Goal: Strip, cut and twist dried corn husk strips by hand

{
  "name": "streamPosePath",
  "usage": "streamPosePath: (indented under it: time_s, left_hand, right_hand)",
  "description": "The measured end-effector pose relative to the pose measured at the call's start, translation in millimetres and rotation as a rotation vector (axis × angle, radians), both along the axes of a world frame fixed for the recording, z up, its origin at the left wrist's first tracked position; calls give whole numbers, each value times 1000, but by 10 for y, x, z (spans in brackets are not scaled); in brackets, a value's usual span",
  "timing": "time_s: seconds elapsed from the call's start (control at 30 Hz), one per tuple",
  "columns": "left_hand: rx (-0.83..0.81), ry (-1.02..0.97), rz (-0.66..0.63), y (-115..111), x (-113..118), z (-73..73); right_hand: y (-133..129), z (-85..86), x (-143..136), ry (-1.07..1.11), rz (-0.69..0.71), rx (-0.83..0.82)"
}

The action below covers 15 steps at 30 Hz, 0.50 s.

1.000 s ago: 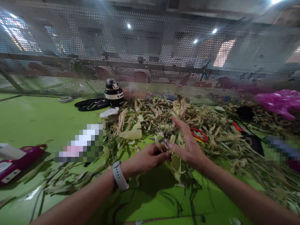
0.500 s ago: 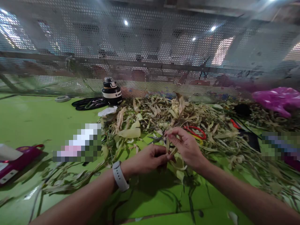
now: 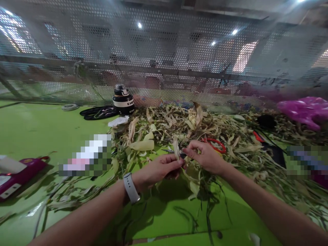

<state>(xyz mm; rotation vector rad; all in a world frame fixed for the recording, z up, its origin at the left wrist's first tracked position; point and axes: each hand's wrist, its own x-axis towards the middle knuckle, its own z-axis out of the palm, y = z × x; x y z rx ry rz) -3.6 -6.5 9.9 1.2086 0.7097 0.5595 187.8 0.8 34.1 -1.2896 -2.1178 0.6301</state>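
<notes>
In the middle of the head view, my left hand (image 3: 161, 169), with a white watch band at its wrist, is closed with thumb and fingers pinched on a pale dried leaf strip (image 3: 176, 147) that stands upright. My right hand (image 3: 206, 157) is close beside it, thumb and forefinger pressed together; what lies in that pinch is too small to make out. Behind the right hand lie scissors with a red handle (image 3: 219, 147), partly hidden. Below the hands hangs a broader pale green leaf piece (image 3: 193, 186).
A heap of dried leaves (image 3: 169, 119) spreads across the green table (image 3: 38, 126). A black bottle (image 3: 123, 102) stands at the back before a perforated metal screen (image 3: 164, 48). Left lies a magenta tool (image 3: 23, 174), probably a glue gun; right, a pink plastic bag (image 3: 304, 109).
The leaf strip now stands up from my left fingers, where before it ran between both hands. My right fingers have lowered slightly and the right hand has turned.
</notes>
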Motion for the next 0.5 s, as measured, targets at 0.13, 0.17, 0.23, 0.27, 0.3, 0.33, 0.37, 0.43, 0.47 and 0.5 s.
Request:
streamPosePath:
  time_s: [0.13, 0.17, 0.23, 0.27, 0.3, 0.33, 0.37, 0.43, 0.47, 0.5]
  left_hand:
    - [61, 32, -47, 21, -12, -28]
    - [61, 44, -49, 23, -10, -32]
    - [7, 30, -6, 23, 1, -37]
    - [-40, -5, 35, 21, 11, -36]
    - [-91, -60, 80, 20, 22, -35]
    - [-135, -125, 120, 19, 33, -33]
    - [-166, -194, 151, 18, 46, -32]
    - [-175, -316, 204, 14, 70, -35]
    - [-162, -358, 241, 11, 82, -40]
    - [-145, -384, 285, 7, 94, -47]
  right_hand:
    - [33, -40, -3, -6, -47, 104]
    - [41, -42, 5, -14, -47, 100]
    - [44, -28, 25, -25, -70, 138]
    - [34, -11, 32, -19, -104, 205]
    - [14, 10, 35, -4, -153, 305]
    - [-15, 33, 32, 20, -208, 419]
    - [-50, 53, 20, 42, -251, 515]
    - [-130, 73, -27, 31, -247, 543]
    - [-167, 68, -61, -10, -202, 473]
    - [-198, 53, -100, -60, -145, 384]
